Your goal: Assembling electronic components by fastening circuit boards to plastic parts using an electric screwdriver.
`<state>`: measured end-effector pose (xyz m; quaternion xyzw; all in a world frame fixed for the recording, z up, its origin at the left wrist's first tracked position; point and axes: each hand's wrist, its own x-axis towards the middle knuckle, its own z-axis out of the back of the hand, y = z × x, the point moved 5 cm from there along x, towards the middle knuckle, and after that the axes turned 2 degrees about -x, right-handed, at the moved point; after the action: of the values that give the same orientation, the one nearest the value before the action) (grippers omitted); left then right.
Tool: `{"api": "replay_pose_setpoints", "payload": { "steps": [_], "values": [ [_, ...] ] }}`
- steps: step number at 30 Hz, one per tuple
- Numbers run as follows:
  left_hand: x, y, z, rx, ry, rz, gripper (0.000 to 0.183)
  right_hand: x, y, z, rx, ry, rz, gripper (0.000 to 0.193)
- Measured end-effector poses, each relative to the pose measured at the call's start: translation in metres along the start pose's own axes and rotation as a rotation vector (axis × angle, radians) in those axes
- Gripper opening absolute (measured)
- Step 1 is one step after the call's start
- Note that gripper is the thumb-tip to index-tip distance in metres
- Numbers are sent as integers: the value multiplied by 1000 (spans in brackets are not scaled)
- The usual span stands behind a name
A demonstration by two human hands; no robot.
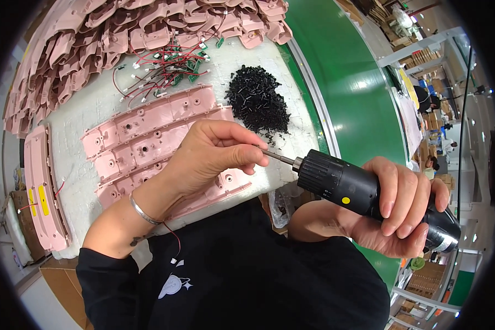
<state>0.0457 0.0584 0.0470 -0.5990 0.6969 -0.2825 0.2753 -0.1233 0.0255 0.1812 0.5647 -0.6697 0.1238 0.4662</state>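
My right hand (pixel 404 206) is wrapped round the body of a black electric screwdriver (pixel 335 179), which points left and slightly up. At the tip of its metal bit (pixel 283 158), the thumb and forefinger of my left hand (pixel 220 146) are pinched together. Whatever sits between those fingertips, perhaps a screw, is too small to make out. Below and behind my left hand, several long pink plastic shells (pixel 148 118) lie side by side with their inner sides up, partly covered by that hand and forearm. A heap of small black screws (pixel 256 93) lies just beyond my left hand.
Green circuit boards with red and black wires (pixel 176 63) lie tangled behind the shells. Stacked pink housings (pixel 132 25) fill the far left. One pink shell with yellow labels (pixel 41 187) stands at the left edge. A green conveyor belt (pixel 357 88) runs along the right.
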Motion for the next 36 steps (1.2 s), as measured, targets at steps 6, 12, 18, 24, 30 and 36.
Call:
{"api": "replay_pose_setpoints", "payload": {
  "steps": [6,12,18,24,30,36],
  "values": [
    [-3,-5,0,77,-41,-39,13,0,2,-3,-12,12,8,29],
    [-11,-13,7,390,-153,-186,12,0,1,-1,-31,44,9,30],
    [-17,-31,-8,750,-130,-371,12,-2,-2,-2,-59,83,-6,31],
    [-21,-37,-10,881,-59,-531,11,-2,-5,-6,-53,91,-19,31],
    [-27,-41,-13,1033,-71,-669,12,-3,-7,-10,-42,96,-11,30],
    [-34,-44,-18,1143,-81,-742,13,-4,-11,-12,-51,112,-31,30]
  ]
}}
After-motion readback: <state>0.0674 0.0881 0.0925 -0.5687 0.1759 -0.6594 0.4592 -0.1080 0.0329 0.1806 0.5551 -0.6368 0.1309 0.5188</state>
